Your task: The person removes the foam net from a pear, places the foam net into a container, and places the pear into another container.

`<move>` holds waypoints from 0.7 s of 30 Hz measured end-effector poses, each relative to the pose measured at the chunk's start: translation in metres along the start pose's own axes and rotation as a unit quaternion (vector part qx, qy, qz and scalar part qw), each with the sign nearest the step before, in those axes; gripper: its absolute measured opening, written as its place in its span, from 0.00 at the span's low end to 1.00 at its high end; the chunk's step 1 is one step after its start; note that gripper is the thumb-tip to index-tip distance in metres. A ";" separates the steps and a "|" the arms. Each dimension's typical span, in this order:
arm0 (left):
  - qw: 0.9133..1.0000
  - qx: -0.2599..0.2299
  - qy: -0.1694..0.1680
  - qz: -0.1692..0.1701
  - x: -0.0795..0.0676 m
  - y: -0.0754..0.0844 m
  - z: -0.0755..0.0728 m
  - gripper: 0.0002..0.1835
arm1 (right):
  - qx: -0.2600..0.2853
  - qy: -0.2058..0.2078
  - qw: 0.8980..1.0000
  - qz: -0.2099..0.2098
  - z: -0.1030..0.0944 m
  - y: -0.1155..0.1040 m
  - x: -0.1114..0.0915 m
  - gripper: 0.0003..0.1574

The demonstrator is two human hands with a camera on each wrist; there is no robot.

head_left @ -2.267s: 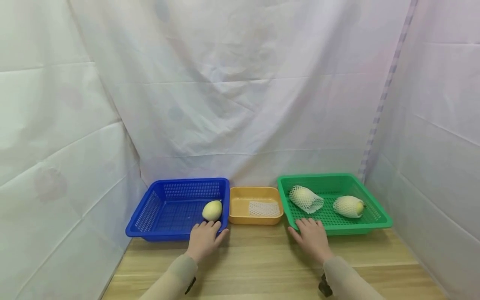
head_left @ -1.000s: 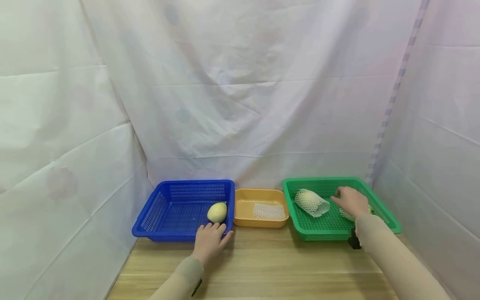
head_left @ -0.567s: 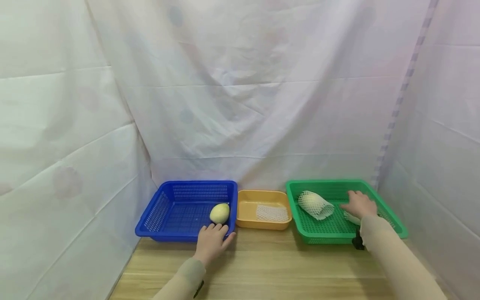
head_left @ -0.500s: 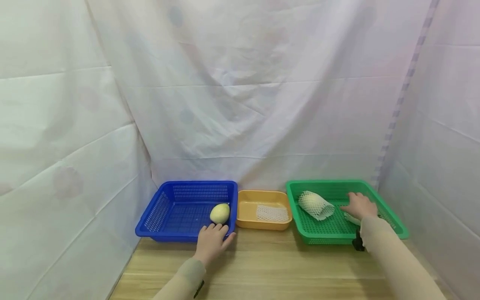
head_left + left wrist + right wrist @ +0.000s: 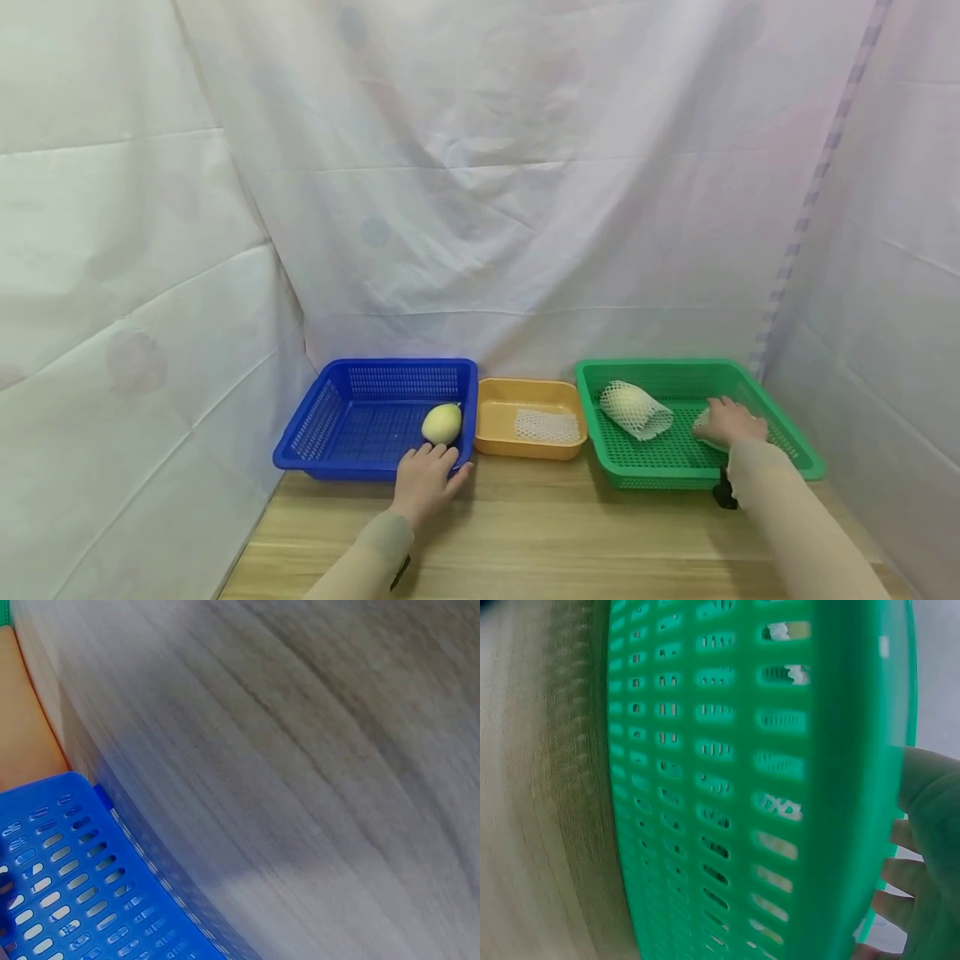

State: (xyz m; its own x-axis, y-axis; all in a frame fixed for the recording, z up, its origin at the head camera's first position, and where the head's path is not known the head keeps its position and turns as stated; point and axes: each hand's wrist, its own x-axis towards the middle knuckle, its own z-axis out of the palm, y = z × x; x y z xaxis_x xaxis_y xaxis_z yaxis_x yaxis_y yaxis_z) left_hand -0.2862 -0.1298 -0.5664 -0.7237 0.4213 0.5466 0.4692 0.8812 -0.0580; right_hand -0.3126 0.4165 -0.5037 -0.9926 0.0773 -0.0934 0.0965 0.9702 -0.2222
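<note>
My left hand (image 5: 423,481) rests on the front rim of the blue basket (image 5: 300,460), its fingers loosely bent over the edge. Just beyond its fingertips lies a pale yellow-green pear-like fruit (image 5: 442,423), bare of netting. My right hand (image 5: 731,422) reaches over the front of the green basket (image 5: 663,475) and holds a similar fruit in a white foam net (image 5: 702,419), thumb on one side and fingers curled over it. Most of that fruit is hidden under the hand. In the right wrist view, the fingers (image 5: 904,876) show behind the green rim. Another netted fruit (image 5: 630,407) lies left of the hand.
Between the baskets stands a shallow orange tray (image 5: 491,447) with a flat white foam net (image 5: 547,426) in it. A wooden table (image 5: 555,533) carries everything. White cloth (image 5: 450,208) hangs behind and at both sides.
My right hand has left the green basket's front rim, reached in to the right, and lowered onto the netted fruit there. My left hand has stayed on the blue rim. The view has shifted slightly.
</note>
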 end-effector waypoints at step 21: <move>1.000 0.007 0.007 0.002 -0.001 -0.002 0.006 0.20 | -0.008 0.025 1.000 0.017 0.003 0.006 -0.011 0.53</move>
State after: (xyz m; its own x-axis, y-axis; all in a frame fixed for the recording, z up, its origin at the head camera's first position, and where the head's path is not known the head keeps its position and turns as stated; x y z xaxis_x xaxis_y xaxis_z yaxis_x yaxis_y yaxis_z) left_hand -0.2892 -0.1307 -0.5721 -0.7139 0.4223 0.5586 0.4653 0.8822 -0.0722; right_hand -0.3007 0.4209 -0.5073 -0.9911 0.1219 -0.0529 0.1302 0.9701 -0.2050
